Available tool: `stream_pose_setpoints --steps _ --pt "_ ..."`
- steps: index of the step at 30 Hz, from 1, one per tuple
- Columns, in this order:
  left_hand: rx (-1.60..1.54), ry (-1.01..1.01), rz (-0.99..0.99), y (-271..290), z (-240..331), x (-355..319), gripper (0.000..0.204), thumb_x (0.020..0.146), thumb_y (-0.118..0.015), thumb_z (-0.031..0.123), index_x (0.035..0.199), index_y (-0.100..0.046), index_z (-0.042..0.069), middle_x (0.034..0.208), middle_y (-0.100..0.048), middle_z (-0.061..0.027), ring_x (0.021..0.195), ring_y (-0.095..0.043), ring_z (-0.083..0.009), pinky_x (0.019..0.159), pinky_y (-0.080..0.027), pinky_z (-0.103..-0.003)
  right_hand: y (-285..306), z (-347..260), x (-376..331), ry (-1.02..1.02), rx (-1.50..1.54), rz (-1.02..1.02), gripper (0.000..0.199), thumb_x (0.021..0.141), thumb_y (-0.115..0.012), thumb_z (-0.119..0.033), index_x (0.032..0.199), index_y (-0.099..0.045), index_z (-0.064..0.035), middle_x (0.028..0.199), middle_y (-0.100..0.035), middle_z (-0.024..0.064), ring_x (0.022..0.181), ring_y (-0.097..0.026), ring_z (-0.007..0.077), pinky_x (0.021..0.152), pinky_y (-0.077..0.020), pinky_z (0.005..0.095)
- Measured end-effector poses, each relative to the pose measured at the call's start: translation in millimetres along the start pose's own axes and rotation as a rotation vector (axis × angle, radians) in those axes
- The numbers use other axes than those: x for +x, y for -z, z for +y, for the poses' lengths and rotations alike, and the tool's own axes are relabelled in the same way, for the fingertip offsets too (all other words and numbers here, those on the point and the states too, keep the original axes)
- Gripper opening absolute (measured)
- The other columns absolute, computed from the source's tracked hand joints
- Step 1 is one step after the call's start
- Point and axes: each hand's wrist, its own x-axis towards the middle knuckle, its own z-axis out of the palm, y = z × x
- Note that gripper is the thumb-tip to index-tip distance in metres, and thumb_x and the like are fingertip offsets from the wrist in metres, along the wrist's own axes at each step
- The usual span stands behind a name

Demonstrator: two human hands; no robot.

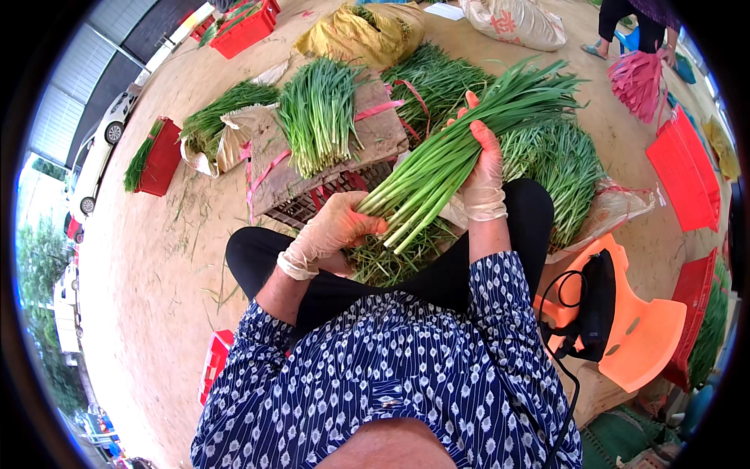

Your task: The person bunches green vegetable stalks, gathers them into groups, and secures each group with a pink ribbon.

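A thick bunch of garlic chives (441,168) is held slantwise above my lap, leafy tops toward the upper right and pale stem ends toward the lower left. My right hand (483,168), in a thin translucent glove, wraps round its middle from the right. Gloved likewise, my left hand (337,228) closes on stems at the lower left end. Just beyond lies another neat bunch (319,117) on a worn wooden board (381,121), which rests on a crate with pink straps. Loose trimmings (398,258) lie between my legs.
Heaps of chives (555,168) lie at the right and behind the board (433,78). An orange plastic chair (641,332) with a black bag (600,301) stands at my right. Red crates (686,172) line the right side. Someone holds pink strips (637,82) at the far right.
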Motion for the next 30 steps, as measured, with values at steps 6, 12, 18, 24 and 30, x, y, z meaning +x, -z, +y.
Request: stream_pose_setpoints --steps 6,12,18,24,30 --pt "-0.091 -0.032 0.308 5 -20 -35 0.009 0.089 -0.073 0.007 0.096 -0.074 0.002 0.072 -0.065 0.0012 0.057 -0.052 -0.0027 0.051 -0.041 -0.019 -4 -14 3 0.2 -0.083 -0.012 0.065 0.08 -0.075 -0.003 0.141 -0.053 -0.0085 0.103 -0.068 0.0076 0.093 -0.067 0.0236 0.091 -0.0581 0.0431" --pt "0.812 -0.428 0.431 -36 -6 -12 0.023 0.09 -0.07 0.018 0.111 -0.075 0.012 0.097 -0.073 -0.0127 0.087 -0.072 -0.0299 0.075 -0.057 -0.036 -16 -9 -4 0.193 -0.101 -0.034 0.07 0.075 -0.074 -0.003 0.142 -0.052 -0.0087 0.101 -0.069 0.0076 0.091 -0.067 0.0235 0.09 -0.0578 0.0447" --pt "0.911 -0.451 0.511 -46 -11 12 0.011 0.089 -0.065 0.019 0.091 -0.066 0.008 0.083 -0.069 -0.0159 0.078 -0.068 -0.0371 0.066 -0.053 -0.044 -11 -11 -6 0.195 -0.213 -0.077 0.072 0.078 -0.073 -0.01 0.145 -0.048 -0.0096 0.106 -0.066 0.0065 0.096 -0.065 0.0244 0.094 -0.0542 0.044" --pt "0.488 -0.35 0.373 -36 -13 10 0.014 0.09 -0.066 0.015 0.097 -0.068 0.003 0.083 -0.069 -0.0157 0.077 -0.068 -0.0277 0.07 -0.053 -0.037 -15 -15 -5 0.24 -0.127 -0.041 0.07 0.077 -0.072 -0.007 0.143 -0.046 -0.0073 0.099 -0.065 0.0087 0.093 -0.065 0.0252 0.092 -0.0549 0.0464" --pt "0.886 -0.563 0.443 -41 -16 22 0.019 0.087 -0.071 0.018 0.102 -0.069 0.008 0.09 -0.071 -0.0148 0.085 -0.069 -0.0375 0.072 -0.055 -0.044 -14 -10 -4 0.246 -0.166 -0.049 0.069 0.078 -0.071 -0.006 0.142 -0.046 -0.0049 0.098 -0.066 0.01 0.093 -0.065 0.0256 0.093 -0.0546 0.0473"
